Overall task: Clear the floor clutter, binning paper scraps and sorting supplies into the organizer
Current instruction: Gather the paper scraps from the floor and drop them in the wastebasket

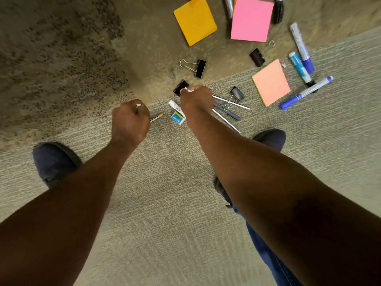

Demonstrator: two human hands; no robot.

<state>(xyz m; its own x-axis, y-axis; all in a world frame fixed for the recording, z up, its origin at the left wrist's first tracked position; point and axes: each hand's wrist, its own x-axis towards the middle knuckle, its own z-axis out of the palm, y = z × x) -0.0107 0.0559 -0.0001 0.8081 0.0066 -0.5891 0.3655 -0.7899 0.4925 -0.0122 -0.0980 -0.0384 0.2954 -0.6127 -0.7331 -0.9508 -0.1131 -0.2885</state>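
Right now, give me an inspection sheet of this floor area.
Surface: carpet, two tones, darker speckled patch at left.
Job's things: yellow pad, pink pad and orange pad; binder clips; markers; pens; eraser.
Clutter: white scraps visible in both fists; organizer and bin not seen.
Grippers: left hand fisted on a scrap; right hand fisted on a scrap beside a clip.
Cables: nothing seen.
Surroundings: dark shoes, jeans leg.
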